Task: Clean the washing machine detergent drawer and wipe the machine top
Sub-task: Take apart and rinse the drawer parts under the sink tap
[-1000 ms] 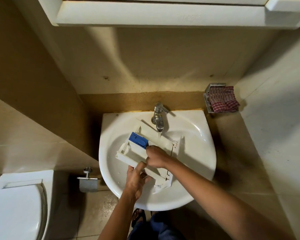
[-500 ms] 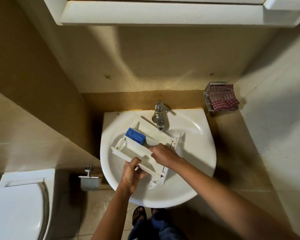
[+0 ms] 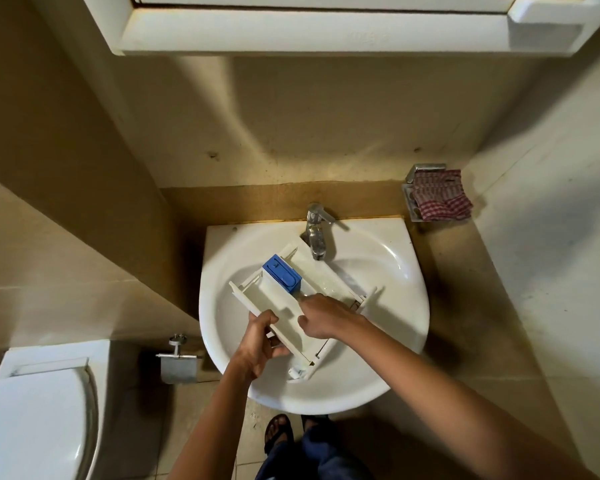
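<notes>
Under tap [image 3: 316, 237], drawer [image 3: 291, 299] between hands [image 3: 321, 317].

Beige tiled walls [image 3: 326, 126] are enclosing a small bathroom, with warm light falling across the back wall and fading into shadow at the left. A white cabinet [image 3: 312, 29] is hanging overhead. A white basin [image 3: 388, 271] is sitting against a brown ledge [image 3: 243, 202], a chrome tap [image 3: 316, 233] standing at its back. A checked red cloth [image 3: 442, 195] is lying in a wall-mounted dish on the right. A white toilet [image 3: 32, 417] is showing at lower left beside a metal paper holder [image 3: 179, 362]. Tan floor tiles [image 3: 194, 420] are running beneath.
</notes>
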`<state>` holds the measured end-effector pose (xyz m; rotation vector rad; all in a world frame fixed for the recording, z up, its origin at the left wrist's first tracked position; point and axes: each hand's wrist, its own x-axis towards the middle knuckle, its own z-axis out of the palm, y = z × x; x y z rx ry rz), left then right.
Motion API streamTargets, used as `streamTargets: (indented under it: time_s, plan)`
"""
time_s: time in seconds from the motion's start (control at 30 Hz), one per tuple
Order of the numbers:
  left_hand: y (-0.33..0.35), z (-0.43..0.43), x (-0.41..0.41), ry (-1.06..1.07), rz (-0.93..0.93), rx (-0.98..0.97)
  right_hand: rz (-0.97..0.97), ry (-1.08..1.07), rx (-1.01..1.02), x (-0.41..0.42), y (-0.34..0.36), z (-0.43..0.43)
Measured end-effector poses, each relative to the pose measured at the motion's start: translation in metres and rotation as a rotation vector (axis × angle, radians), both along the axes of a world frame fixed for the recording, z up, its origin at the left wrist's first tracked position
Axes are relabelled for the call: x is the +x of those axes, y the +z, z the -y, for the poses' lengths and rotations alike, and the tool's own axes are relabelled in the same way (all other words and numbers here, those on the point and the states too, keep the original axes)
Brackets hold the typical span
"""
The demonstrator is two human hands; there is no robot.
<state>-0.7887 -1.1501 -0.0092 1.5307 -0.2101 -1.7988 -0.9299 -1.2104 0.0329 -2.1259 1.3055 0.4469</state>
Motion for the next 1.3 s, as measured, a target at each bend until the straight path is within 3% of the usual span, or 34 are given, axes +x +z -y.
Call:
streamTargets:
  time_s: [0.07,0.17,0.33,0.53,0.63,0.7,0.87,1.17,1.23,1.3]
  plan:
    - [0.002,0.0,0.0,-0.034,0.016,-0.01,0.085,-0.071,0.166,-0.001,-0.007,0.005]
    - [0.003,0.004,0.003,-0.072,0.066,-0.027,0.139,-0.069,0.258,-0.008,-0.013,0.002]
    - [0.007,0.012,0.004,-0.135,0.178,-0.015,-0.104,0.131,0.276,-0.021,-0.007,0.015]
    - [0.008,0.014,0.002,-0.198,0.135,0.066,-0.207,0.339,-0.028,-0.022,-0.012,0.03]
    - [0.01,0.013,0.004,-0.24,0.185,0.045,-0.113,0.396,-0.083,-0.025,-0.022,0.024]
    - [0.013,0.014,0.006,-0.28,0.249,0.019,-0.079,0.38,0.018,-0.028,-0.026,0.017]
    - [0.019,0.025,0.018,-0.309,0.375,0.014,-0.119,0.29,0.497,-0.041,-0.003,0.016]
    - [0.017,0.012,0.021,-0.274,0.135,0.128,0.522,-0.169,0.361,-0.07,0.017,0.029]
    - [0.015,0.004,0.017,-0.243,0.094,0.147,0.528,-0.169,0.372,-0.069,0.017,0.032]
    - [0.013,0.0,0.013,-0.223,0.064,0.161,0.365,-0.058,0.471,-0.066,0.015,0.035]
